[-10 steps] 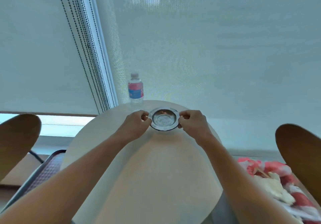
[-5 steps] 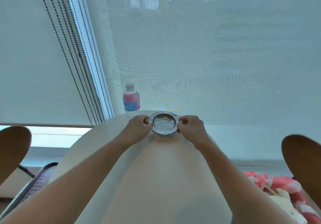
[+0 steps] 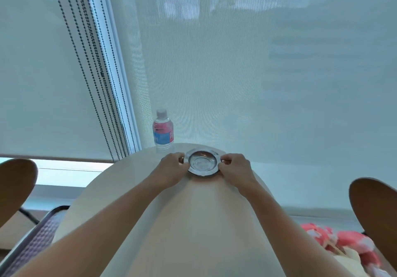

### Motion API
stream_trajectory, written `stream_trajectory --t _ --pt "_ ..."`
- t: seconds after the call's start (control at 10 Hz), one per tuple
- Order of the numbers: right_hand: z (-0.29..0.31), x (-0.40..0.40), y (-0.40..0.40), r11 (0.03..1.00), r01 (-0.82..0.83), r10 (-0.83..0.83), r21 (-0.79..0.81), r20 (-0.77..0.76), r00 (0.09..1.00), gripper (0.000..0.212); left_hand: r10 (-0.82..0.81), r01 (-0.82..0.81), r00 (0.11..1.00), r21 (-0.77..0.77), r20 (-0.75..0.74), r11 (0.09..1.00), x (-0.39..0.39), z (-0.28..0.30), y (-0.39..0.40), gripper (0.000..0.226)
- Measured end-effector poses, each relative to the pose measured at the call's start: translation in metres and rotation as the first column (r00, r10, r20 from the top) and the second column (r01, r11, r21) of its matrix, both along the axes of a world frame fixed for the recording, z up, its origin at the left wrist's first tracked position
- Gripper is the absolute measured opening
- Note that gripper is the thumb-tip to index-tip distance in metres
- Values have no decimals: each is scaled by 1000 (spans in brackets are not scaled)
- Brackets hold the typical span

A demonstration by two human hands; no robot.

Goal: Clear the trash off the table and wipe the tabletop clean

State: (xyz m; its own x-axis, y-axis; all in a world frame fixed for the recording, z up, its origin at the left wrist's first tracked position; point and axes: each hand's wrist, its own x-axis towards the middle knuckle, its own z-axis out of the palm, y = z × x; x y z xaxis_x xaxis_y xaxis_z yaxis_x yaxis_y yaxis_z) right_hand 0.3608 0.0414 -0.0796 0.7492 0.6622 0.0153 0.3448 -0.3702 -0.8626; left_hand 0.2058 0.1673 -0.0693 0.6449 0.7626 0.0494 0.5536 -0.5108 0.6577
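Head view: metal dish (image 3: 202, 163), far centre of round tabletop (image 3: 193, 223); left hand (image 3: 171, 167) and right hand (image 3: 235, 168) pinch opposite rims. Water bottle (image 3: 162, 131) just beyond, far left. Handling: keep the dish level, clear of bottle.

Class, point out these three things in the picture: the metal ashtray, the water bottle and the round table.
metal ashtray (image 3: 202, 163), head view, its shallow bowl.
water bottle (image 3: 163, 134), head view, its label.
round table (image 3: 120, 188), head view, bare top near left rim.
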Motion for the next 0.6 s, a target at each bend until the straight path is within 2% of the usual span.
stream_trajectory --t 0.2,0.3,0.4,0.5,0.6 --pt "-3 2 -5 1000 -2 2 -16 -11 1000 27 19 -19 999 -24 -35 1000 -5 1 -8 10" --pt "-3 4 -10 999 -33 33 -5 -21 999 35 39 -41 999 -44 -35 998 -9 -1 -10 41" --pt "-4 7 -17 999 -49 49 -4 -43 998 39 53 -55 998 -56 -32 997 -18 3 -17 54" --pt "-5 4 -26 997 -71 72 -19 12 997 36 36 -37 999 -21 -29 999 -29 3 -25 50" --pt "2 -4 -35 993 -72 89 -91 186 979 37 38 -38 999 22 4 999 -41 1 -33 45"
